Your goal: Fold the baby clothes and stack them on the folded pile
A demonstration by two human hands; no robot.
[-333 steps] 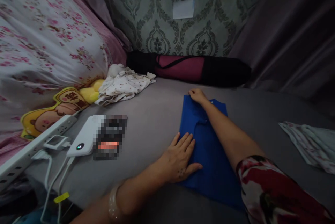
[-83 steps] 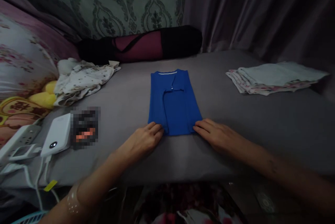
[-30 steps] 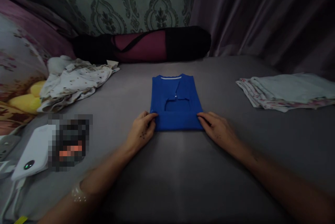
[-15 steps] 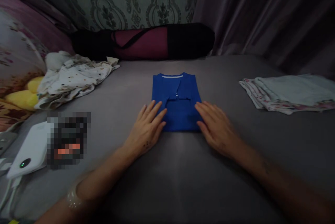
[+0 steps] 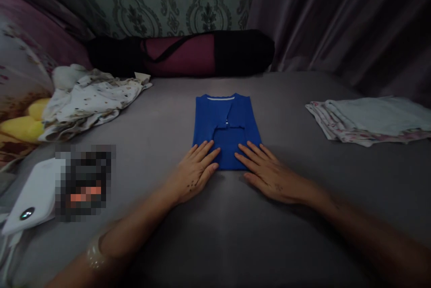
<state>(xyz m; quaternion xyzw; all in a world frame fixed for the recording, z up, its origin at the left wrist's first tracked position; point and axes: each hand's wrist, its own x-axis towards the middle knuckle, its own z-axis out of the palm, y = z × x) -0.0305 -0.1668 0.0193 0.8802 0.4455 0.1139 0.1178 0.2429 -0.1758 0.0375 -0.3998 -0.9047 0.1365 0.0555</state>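
A blue shirt (image 5: 226, 112), folded into a neat rectangle, lies flat on the grey bed sheet (image 5: 215, 234) with its neckline at the far end. My left hand (image 5: 197, 171) rests palm down on the shirt's near left corner, fingers stretched out. On the near right corner lies my right hand (image 5: 269, 171), also flat, with its fingers spread. Neither hand grips the cloth. The two near corners of the shirt are hidden under the hands.
Folded pale cloths (image 5: 373, 119) lie stacked at the right. To the left are a crumpled spotted cloth (image 5: 94, 99), a yellow plush thing (image 5: 23, 126) and a white power bank (image 5: 33, 193) with cables. A black and maroon long bag (image 5: 182, 54) lies along the back wall.
Both hands have come down and slightly nearer to me, onto the shirt's near corners. My right fingers have spread and reach further in over the cloth. The shirt stays in place.
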